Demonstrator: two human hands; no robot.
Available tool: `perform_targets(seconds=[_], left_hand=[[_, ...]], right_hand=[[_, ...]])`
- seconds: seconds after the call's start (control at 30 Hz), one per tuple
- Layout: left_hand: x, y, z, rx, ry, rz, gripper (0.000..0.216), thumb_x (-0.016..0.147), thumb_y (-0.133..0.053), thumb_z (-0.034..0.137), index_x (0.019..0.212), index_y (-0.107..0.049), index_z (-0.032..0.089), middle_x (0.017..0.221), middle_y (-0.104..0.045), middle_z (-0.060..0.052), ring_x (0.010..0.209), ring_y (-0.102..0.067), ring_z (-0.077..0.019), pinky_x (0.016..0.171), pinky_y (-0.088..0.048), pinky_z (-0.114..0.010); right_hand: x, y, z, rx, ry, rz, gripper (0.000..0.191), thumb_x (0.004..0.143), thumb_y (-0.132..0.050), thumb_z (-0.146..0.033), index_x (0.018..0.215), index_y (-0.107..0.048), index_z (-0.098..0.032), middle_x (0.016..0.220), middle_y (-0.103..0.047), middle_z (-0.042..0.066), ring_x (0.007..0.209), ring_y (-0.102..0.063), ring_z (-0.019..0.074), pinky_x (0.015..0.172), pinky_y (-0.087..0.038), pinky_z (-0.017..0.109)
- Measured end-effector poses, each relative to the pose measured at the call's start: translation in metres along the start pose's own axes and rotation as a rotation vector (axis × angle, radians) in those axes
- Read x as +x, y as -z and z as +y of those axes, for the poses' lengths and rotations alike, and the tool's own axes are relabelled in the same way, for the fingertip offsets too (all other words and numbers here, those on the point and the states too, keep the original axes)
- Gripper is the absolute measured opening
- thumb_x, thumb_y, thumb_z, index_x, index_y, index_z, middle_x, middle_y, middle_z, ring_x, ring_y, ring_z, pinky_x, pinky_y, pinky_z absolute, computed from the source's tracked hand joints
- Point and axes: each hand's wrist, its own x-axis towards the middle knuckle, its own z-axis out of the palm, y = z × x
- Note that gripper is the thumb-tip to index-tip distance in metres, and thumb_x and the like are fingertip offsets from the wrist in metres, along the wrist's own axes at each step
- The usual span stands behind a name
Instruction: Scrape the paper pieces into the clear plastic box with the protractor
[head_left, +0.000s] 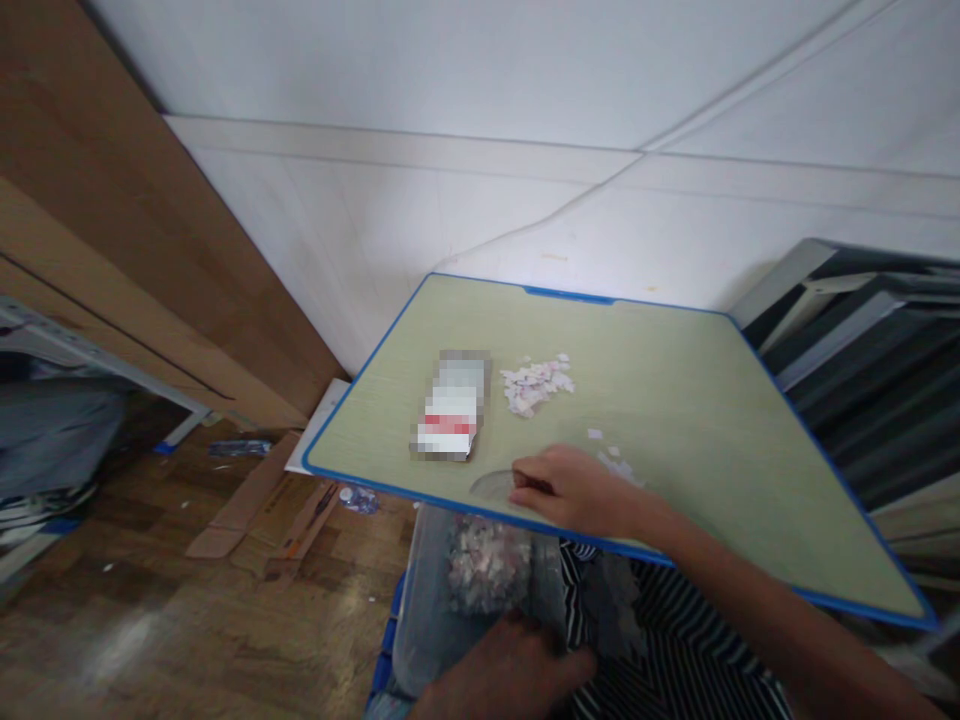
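Observation:
My right hand [568, 486] is closed in a fist low over the near edge of the small pale-green table [675, 400]. A thin, greyish see-through piece [491, 485] lies against its fingers; what is inside the fist is hidden. My left hand [514, 665], dark and blurred, is below the table edge by a clear plastic bin [420, 610]. Inside the bin is a heap of small whitish paper scraps [487, 565]. On the table, a pile of similar scraps [536, 385] sits beyond my right hand, with a few loose scraps [615, 462] beside my wrist.
A blurred-out rectangular object [450, 405] lies left of the pile. Dark flat panels [885, 340] lean at the right. A white wall [525, 200] stands behind the table. Flattened cardboard [262, 510] and a plastic bottle [360, 499] lie on the wooden floor.

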Motion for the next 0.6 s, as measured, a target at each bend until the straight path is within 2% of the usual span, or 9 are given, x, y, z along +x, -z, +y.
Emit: perform_targets(seconds=[0.1, 0.2, 0.33, 0.43, 0.6], left_hand=[[0.000, -0.002, -0.001, 0.001, -0.006, -0.002, 0.024, 0.093, -0.059, 0.021, 0.116, -0.054, 0.019, 0.087, -0.066, -0.005, 0.077, -0.065, -0.0224, 0.068, -0.050, -0.027], [0.001, -0.006, -0.002, -0.017, -0.002, 0.000, 0.023, 0.093, -0.058, 0.020, 0.115, -0.054, 0.021, 0.087, -0.066, -0.004, 0.077, -0.064, -0.0221, 0.068, -0.050, -0.028], [0.003, -0.011, -0.003, -0.023, 0.007, -0.012, 0.025, 0.091, -0.059, 0.019, 0.115, -0.053, 0.021, 0.090, -0.065, -0.005, 0.080, -0.064, -0.0231, 0.067, -0.050, -0.029], [0.003, -0.012, -0.002, -0.027, 0.016, -0.022, 0.023, 0.093, -0.058, 0.021, 0.115, -0.053, 0.022, 0.090, -0.066, -0.005, 0.079, -0.064, -0.0226, 0.067, -0.049, -0.028], [0.000, -0.006, -0.002, -0.055, 0.034, -0.055, 0.027, 0.092, -0.058, 0.019, 0.119, -0.053, 0.021, 0.093, -0.065, -0.008, 0.085, -0.064, -0.0246, 0.073, -0.049, -0.031]], right_hand=[[-0.008, 0.027, 0.029, -0.054, -0.064, 0.135, 0.023, 0.088, -0.050, -0.023, 0.066, -0.054, -0.018, 0.058, -0.052, -0.001, 0.054, -0.044, 0.0100, 0.053, -0.027, 0.024], [-0.017, 0.048, 0.072, -0.059, -0.038, 0.229, 0.021, 0.089, -0.045, -0.023, 0.071, -0.056, -0.017, 0.068, -0.056, 0.002, 0.061, -0.049, 0.0121, 0.058, -0.034, 0.024], [-0.030, 0.048, 0.113, -0.062, -0.038, 0.239, 0.022, 0.090, -0.044, -0.022, 0.078, -0.062, -0.016, 0.076, -0.061, 0.006, 0.070, -0.055, 0.0153, 0.065, -0.040, 0.027], [-0.041, 0.033, 0.113, -0.055, -0.026, 0.208, 0.024, 0.092, -0.044, -0.022, 0.080, -0.063, -0.015, 0.078, -0.062, 0.007, 0.074, -0.057, 0.0168, 0.069, -0.042, 0.029], [-0.063, 0.016, 0.087, -0.053, -0.019, 0.161, 0.027, 0.095, -0.040, -0.021, 0.084, -0.064, -0.014, 0.084, -0.062, 0.008, 0.078, -0.056, 0.0175, 0.072, -0.044, 0.031]])
